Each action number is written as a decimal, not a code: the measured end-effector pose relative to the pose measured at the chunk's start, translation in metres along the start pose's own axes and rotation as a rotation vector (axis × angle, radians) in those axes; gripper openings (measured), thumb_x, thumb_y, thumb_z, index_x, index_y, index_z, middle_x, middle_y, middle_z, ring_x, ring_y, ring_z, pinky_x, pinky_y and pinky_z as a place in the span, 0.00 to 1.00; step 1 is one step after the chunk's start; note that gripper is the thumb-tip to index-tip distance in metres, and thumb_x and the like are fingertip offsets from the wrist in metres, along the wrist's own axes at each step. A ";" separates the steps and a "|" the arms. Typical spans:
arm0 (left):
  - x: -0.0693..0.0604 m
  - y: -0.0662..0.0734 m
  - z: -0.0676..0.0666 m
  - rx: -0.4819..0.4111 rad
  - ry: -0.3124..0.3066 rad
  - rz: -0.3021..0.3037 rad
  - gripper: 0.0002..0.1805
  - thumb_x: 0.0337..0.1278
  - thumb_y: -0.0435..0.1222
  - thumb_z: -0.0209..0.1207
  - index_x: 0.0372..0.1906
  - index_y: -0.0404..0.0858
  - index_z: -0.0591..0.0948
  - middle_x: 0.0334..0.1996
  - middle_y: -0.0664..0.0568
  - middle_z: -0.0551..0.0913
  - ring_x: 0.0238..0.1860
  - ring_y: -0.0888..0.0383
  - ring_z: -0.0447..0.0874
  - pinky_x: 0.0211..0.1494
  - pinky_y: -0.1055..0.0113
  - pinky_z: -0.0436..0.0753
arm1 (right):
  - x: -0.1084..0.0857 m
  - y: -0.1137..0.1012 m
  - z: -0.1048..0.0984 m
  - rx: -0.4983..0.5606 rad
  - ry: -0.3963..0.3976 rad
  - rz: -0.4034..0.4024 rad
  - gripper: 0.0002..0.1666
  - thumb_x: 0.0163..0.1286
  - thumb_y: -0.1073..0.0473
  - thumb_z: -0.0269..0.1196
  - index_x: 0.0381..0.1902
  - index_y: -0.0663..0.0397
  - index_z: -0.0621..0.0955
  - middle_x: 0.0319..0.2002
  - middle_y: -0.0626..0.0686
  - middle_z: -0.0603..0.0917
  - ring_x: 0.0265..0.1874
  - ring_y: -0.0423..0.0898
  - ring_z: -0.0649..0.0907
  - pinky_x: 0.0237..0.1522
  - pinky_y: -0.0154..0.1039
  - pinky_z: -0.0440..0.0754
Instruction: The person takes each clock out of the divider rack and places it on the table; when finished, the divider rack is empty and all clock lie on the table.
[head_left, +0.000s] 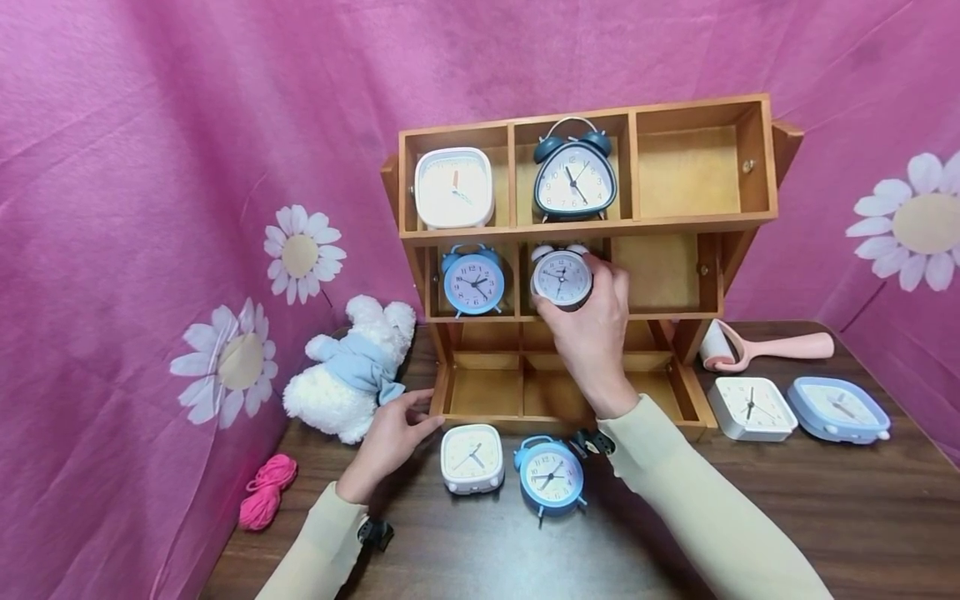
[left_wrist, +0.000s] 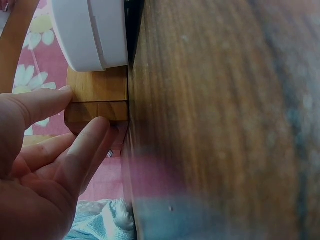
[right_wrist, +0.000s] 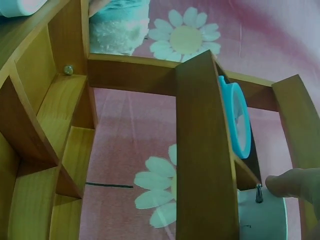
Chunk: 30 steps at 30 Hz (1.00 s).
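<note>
My right hand grips a white twin-bell alarm clock in the middle compartment of the shelf's middle row, its dial facing out. In the right wrist view, a fingertip touches the pale clock's body near a metal foot. My left hand holds the lower left front corner of the wooden shelf, thumb and fingers on different sides of the wood. Left of the gripped clock stands a blue twin-bell alarm clock. Above are a dark teal twin-bell clock and a white rounded-square clock.
Before the shelf stand a white square clock and a blue twin-bell clock. To the right lie a white clock, a blue clock and a pink-handled lint roller. A plush toy and pink yarn lie left.
</note>
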<state>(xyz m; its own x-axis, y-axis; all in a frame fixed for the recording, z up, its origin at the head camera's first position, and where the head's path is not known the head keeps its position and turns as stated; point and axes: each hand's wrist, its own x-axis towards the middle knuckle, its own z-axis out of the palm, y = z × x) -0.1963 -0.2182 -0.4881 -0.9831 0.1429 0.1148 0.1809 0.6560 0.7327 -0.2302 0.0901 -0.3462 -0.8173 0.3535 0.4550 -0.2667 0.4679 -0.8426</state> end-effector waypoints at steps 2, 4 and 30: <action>-0.004 0.013 -0.004 -0.004 0.004 -0.014 0.27 0.71 0.39 0.75 0.69 0.34 0.85 0.58 0.38 0.93 0.45 0.52 0.97 0.42 0.65 0.88 | 0.000 -0.002 -0.002 -0.001 -0.004 -0.003 0.51 0.63 0.55 0.84 0.80 0.59 0.74 0.71 0.66 0.73 0.72 0.63 0.76 0.76 0.64 0.73; -0.006 0.021 -0.005 0.004 0.006 -0.041 0.26 0.71 0.36 0.74 0.70 0.34 0.85 0.59 0.38 0.92 0.46 0.51 0.97 0.43 0.65 0.88 | -0.001 -0.005 -0.004 0.002 -0.010 -0.004 0.51 0.64 0.55 0.83 0.79 0.59 0.74 0.71 0.65 0.72 0.72 0.63 0.76 0.75 0.64 0.73; -0.007 0.024 -0.005 0.018 0.011 -0.033 0.27 0.71 0.36 0.75 0.70 0.33 0.85 0.56 0.38 0.94 0.45 0.52 0.97 0.45 0.64 0.89 | -0.019 -0.016 -0.039 -0.018 -0.028 -0.064 0.50 0.62 0.54 0.85 0.77 0.60 0.76 0.71 0.63 0.76 0.69 0.60 0.78 0.70 0.61 0.73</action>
<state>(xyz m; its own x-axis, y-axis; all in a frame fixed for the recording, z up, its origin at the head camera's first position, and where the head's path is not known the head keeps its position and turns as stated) -0.1850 -0.2075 -0.4679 -0.9887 0.1133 0.0980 0.1490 0.6736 0.7239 -0.1906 0.1077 -0.3298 -0.8130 0.2997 0.4991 -0.3098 0.5031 -0.8068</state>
